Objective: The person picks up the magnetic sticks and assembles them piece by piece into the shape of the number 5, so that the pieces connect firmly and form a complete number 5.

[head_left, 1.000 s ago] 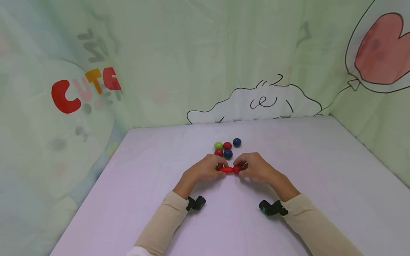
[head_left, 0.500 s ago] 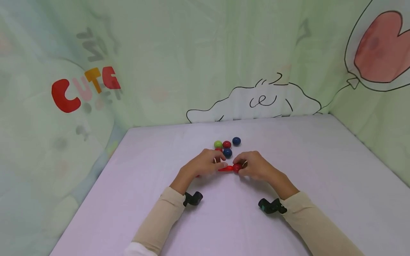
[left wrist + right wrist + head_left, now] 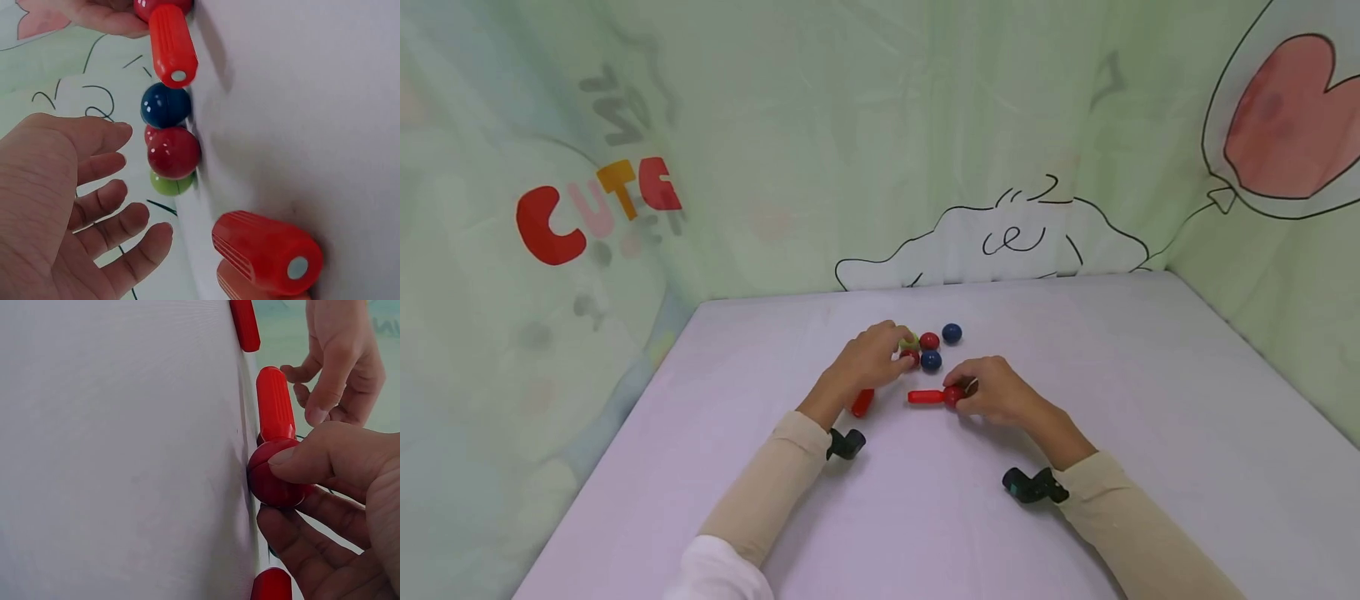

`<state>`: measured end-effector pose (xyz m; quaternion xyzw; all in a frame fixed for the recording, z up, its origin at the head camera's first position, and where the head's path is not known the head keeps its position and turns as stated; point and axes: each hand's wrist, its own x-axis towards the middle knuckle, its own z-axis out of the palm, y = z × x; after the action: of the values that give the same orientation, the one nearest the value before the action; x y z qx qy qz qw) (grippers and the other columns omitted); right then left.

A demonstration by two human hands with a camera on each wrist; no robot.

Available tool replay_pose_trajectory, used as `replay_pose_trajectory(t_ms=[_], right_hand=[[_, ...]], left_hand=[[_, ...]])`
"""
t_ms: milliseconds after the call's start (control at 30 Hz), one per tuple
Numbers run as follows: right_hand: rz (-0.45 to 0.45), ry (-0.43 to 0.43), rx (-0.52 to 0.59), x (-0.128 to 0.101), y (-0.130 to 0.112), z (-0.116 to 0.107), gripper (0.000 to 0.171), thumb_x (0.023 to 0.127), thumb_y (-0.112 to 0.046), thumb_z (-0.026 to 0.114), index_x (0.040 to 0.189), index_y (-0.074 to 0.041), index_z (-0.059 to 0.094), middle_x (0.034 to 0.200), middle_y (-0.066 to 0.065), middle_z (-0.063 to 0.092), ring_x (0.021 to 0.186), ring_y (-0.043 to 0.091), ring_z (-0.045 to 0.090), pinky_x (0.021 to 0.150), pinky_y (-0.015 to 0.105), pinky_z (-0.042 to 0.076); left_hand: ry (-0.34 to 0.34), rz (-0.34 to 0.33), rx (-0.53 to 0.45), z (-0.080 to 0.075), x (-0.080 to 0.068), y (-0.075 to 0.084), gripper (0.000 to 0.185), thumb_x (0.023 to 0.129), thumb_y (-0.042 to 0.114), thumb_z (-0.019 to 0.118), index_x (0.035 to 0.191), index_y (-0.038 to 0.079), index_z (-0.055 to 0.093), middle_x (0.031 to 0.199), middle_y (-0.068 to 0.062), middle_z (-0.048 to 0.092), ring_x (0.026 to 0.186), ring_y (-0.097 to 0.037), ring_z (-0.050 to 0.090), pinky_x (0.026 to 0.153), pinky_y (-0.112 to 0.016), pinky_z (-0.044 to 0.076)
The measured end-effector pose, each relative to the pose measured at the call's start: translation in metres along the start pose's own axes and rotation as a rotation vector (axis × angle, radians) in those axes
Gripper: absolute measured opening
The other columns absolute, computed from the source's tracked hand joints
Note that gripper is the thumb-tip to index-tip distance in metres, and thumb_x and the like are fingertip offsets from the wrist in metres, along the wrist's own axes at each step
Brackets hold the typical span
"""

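Loose red rod (image 3: 862, 405): lying well left of the pinched red ball (image 3: 953, 397), beside the left wrist.
Left hand (image 3: 868, 360): fingers spread, we see, hovering left of and beyond the pinched red ball, near a green ball (image 3: 170, 184) and a dark-red ball (image 3: 174, 153).
Straight red rod (image 3: 926, 397): touching the pinched red ball's left side.
Back group: we count another red ball (image 3: 929, 342) and two blue balls (image 3: 931, 360) (image 3: 952, 333), all beyond the pinched red ball.
Right hand (image 3: 1000, 392): thumb and fingers pinching that red ball.
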<state>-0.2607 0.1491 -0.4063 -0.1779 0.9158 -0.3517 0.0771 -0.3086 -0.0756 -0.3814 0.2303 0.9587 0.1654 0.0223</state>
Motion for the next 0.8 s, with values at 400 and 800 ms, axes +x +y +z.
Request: replay_pose_trajectory(t_ms=[400, 800], right_hand=[[-0.021, 0.018, 0.005, -0.002, 0.002, 0.001, 0.032, 0.082, -0.002, 0.078, 0.114, -0.005, 0.074, 0.104, 0.007, 0.069, 0.095, 0.024, 0.06, 0.081, 0.036, 0.058], [-0.04, 0.025, 0.009, -0.001, 0.003, 0.001, 0.032, 0.081, -0.001, 0.079, 0.112, -0.005, 0.075, 0.104, 0.007, 0.071, 0.094, 0.023, 0.061, 0.083, 0.037, 0.058]], left_hand=[[-0.028, -0.069, 0.072, 0.009, 0.005, -0.009, 0.039, 0.096, 0.033, 0.07, 0.134, 0.026, 0.065, 0.118, 0.0, 0.054, 0.1, -0.016, 0.056, 0.085, -0.037, 0.056], [-0.021, -0.03, -0.005, 0.02, 0.01, -0.012, 0.035, 0.094, 0.035, 0.072, 0.124, 0.021, 0.062, 0.113, 0.004, 0.063, 0.1, -0.014, 0.058, 0.088, -0.037, 0.053]])
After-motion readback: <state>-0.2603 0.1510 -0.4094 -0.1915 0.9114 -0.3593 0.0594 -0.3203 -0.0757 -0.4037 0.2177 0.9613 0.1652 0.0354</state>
